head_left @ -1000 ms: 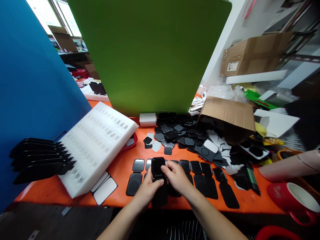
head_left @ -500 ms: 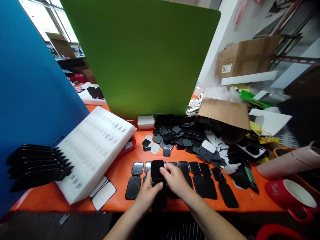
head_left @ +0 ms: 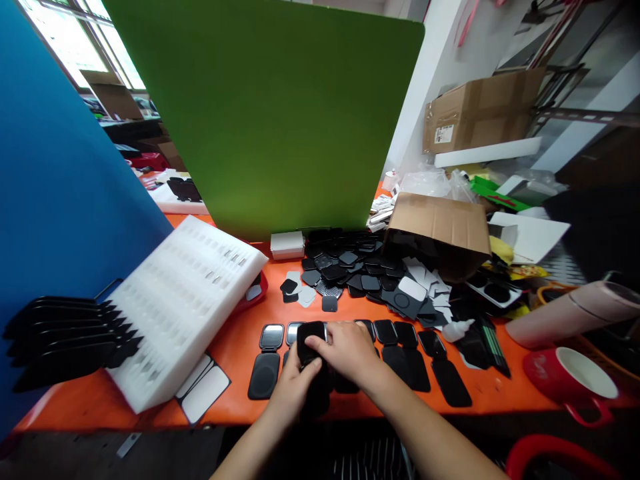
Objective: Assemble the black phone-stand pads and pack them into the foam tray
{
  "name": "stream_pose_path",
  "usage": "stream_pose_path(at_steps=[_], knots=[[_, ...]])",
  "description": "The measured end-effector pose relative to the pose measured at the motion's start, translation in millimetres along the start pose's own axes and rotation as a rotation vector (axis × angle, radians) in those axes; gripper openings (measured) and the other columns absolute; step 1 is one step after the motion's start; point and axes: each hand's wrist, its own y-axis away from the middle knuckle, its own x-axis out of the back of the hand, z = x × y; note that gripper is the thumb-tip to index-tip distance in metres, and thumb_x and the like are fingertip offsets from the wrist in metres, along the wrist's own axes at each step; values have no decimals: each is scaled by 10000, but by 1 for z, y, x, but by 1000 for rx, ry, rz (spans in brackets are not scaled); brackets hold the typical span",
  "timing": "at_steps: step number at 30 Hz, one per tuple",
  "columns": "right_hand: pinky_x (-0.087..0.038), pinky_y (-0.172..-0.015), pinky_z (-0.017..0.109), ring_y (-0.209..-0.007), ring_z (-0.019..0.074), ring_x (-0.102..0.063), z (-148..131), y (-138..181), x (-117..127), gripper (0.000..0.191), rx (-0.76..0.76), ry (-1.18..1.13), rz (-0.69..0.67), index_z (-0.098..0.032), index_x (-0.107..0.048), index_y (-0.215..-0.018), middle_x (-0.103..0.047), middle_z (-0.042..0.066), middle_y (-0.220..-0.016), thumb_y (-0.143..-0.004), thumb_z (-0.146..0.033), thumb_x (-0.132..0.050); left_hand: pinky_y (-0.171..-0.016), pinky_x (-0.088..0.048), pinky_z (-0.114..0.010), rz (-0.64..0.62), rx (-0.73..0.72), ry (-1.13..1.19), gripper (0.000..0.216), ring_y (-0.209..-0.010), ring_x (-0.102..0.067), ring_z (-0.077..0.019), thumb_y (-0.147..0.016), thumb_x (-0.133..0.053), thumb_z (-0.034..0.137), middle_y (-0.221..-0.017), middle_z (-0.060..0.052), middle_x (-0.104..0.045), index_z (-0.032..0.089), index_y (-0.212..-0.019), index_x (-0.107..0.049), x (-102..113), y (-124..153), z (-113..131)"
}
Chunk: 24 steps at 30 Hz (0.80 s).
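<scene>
Two hands (head_left: 353, 351) hold a black panel (head_left: 311, 329), box label (head_left: 443, 134) illegible

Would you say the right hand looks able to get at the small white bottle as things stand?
Probably yes, though the right hand is on the held black piece. The small white bottle lies to its right, with only flat black panels between them.

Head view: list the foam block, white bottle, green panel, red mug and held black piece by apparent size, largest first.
1. Green panel
2. Foam block
3. Red mug
4. Held black piece, judged by its visible part; some is covered
5. White bottle
</scene>
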Motion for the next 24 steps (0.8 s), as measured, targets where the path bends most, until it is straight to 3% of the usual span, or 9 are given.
stream_pose_path(at_steps=[2, 6, 8, 12, 16, 18, 20, 22, 24], knots=[[-316, -581, 278, -595, 170, -491, 3, -3, -3, 434, -49, -166, -36, -202, -483, -566, -510, 20, -572, -686, -618, -519, -763, -468, -328, 16, 46, 100, 611, -913, -595, -246, -716, -617, 357, -1024, -99, -621, 190, -1250, -370, -4, 3, 9], [-356, -483, 242, -488, 117, -473, 8, -5, -21, 464, -195, -762, -181, -191, -505, -712, -484, -11, -586, -800, -609, -325, -641, -487, -323, 11, 131, 144, 633, -766, -633, -247, -719, -595, 426, -876, -93, -657, 188, -1261, -374, -4, 6, 19], [-363, -461, 226, -465, 98, -453, 5, -3, -34, 440, -211, -874, -221, -178, -508, -749, -487, -20, -596, -791, -594, -370, -652, -485, -325, 28, 99, 100, 629, -755, -634, -240, -708, -607, 417, -871, -87, -657, 173, -1245, -390, 1, 4, 17], [-358, -467, 201, -513, 97, -464, -11, 9, -67, 370, -183, -829, -174, -166, -526, -756, -526, -7, -632, -792, -524, -440, -770, -458, -310, 128, -34, -48, 537, -886, -600, -231, -695, -622, 402, -987, -96, -628, 134, -1135, -470, 23, 9, 4], [-333, -465, 201, -488, 102, -473, -25, 25, -91, 429, -172, -684, -274, -159, -528, -664, -511, -9, -555, -856, -483, -324, -704, -475, -328, 133, 37, -194, 477, -765, -625, -224, -719, -574, 452, -930, -88, -640, 129, -1061, -494, 63, 27, -8], [-340, -519, 203, -534, 106, -500, -27, 30, -93, 451, -60, -566, -329, -157, -546, -613, -527, -5, -543, -879, -431, -305, -678, -481, -344, 144, 76, -277, 453, -723, -631, -227, -738, -530, 477, -883, -78, -650, 134, -1033, -505, 91, 31, -9], [-340, -559, 198, -583, 107, -523, -24, 31, -90, 417, 22, -488, -366, -165, -577, -642, -560, -6, -571, -885, -382, -318, -743, -470, -367, 233, 35, -425, 436, -815, -622, -252, -729, -521, 483, -899, -86, -651, 134, -991, -532, 120, 25, -5], [-331, -561, 192, -611, 108, -533, -19, 32, -84, 360, 35, -422, -366, -174, -588, -685, -587, -8, -615, -878, -355, -344, -847, -427, -398, 364, -48, -604, 443, -947, -580, -277, -700, -538, 463, -966, -107, -639, 129, -991, -542, 146, 11, 1], [-324, -553, 192, -626, 112, -537, -12, 35, -79, 332, 16, -357, -354, -176, -579, -687, -601, -4, -648, -872, -343, -357, -901, -393, -398, 414, -96, -661, 481, -1029, -541, -275, -688, -545, 430, -1061, -124, -606, 127, -1060, -512, 164, -7, 6]])
